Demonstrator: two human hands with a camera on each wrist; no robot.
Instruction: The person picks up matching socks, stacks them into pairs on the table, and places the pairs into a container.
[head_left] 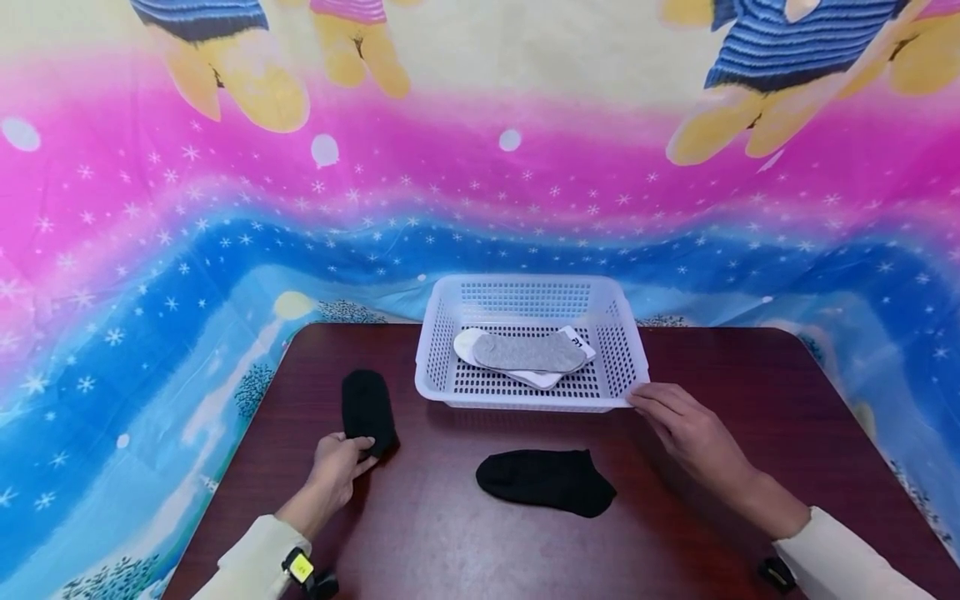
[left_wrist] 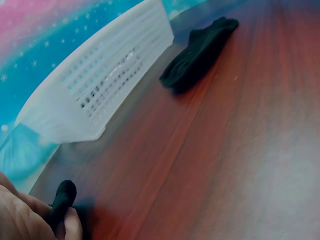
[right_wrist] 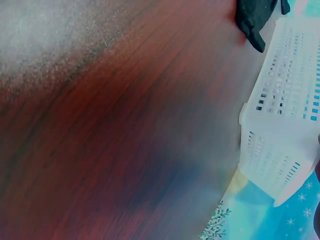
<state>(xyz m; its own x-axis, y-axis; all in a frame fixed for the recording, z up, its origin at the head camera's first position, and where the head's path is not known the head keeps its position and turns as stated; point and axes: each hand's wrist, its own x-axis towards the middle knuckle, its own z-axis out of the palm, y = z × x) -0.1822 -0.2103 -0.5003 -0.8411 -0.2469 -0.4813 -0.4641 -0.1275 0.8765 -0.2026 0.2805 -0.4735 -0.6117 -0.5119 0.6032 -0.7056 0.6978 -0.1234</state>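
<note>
Pinched at its near end by my left hand [head_left: 336,471] is a black sock [head_left: 367,404], raised over the left part of the table. In the left wrist view, only a small end of that sock [left_wrist: 64,197] shows between thumb and fingers. My right hand [head_left: 693,433] grips the front right corner of a white plastic basket [head_left: 532,402] by its rim. Inside the basket, a grey sock [head_left: 528,352] lies over white socks [head_left: 543,381]. A second black sock [head_left: 543,481] lies flat on the table in front of the basket, between my hands.
The dark red-brown table [head_left: 442,550] has rounded far corners. Behind it hangs a colourful printed cloth [head_left: 480,208], close to the basket's back side. A dark band with a yellow-faced device [head_left: 302,568] is on the left wrist.
</note>
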